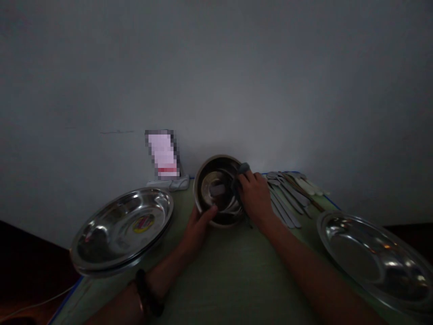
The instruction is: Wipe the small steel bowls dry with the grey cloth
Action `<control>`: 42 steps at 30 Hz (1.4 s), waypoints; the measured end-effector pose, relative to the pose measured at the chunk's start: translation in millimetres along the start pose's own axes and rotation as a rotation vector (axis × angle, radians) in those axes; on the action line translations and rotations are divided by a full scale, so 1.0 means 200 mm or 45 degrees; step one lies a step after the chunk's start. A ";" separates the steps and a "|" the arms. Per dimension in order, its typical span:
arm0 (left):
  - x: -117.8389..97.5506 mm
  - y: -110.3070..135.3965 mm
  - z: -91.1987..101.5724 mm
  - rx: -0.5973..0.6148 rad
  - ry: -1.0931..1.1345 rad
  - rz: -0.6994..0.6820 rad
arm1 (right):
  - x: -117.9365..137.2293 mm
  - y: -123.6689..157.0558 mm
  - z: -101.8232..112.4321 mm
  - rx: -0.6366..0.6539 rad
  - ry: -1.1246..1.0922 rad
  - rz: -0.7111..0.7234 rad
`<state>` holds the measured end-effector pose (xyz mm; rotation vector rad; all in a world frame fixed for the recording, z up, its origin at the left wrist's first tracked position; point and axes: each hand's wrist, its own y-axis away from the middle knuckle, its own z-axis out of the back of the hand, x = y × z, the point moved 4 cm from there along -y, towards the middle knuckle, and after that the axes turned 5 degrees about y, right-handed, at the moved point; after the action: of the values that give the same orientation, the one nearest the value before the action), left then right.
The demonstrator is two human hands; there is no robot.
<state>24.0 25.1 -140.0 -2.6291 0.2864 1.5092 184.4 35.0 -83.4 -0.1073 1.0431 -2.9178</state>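
The left hand (198, 228) has its grip on the lower left rim of a steel bowl (209, 178), thumb over the edge and fingers behind the wall. The right hand (256, 198) has its grip closed on a grey cloth (244, 168), pressed at the bowl's right rim with part of it reaching inside. The bowl is tilted, its mouth facing the camera, above the far middle of the tabletop (233, 275); whether its base touches down cannot be told. Just right of the right hand, cutlery (286, 205) lies in a loose spread, some handles white. Left of the bowl, a white block (181, 183) sits near the wall (237, 90), with a blurred-out phone (165, 155) standing behind it. Nearer on the left are stacked basins (108, 246), the top one bearing a round sticker (143, 223). A steel dish (355, 255) lies at far right.
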 end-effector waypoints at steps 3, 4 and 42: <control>0.01 0.01 0.00 0.083 -0.053 -0.006 | -0.01 0.00 -0.01 -0.003 -0.074 -0.015; 0.01 0.01 0.00 0.111 -0.063 -0.002 | -0.01 0.00 -0.01 -0.023 -0.124 -0.046; 0.00 -0.04 0.03 -0.228 0.255 -0.027 | 0.30 0.09 0.07 0.792 -1.034 0.238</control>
<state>20.0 33.3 -143.1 -2.9189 0.1436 1.3230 126.9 9.2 -81.6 -0.9809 0.0204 -2.4635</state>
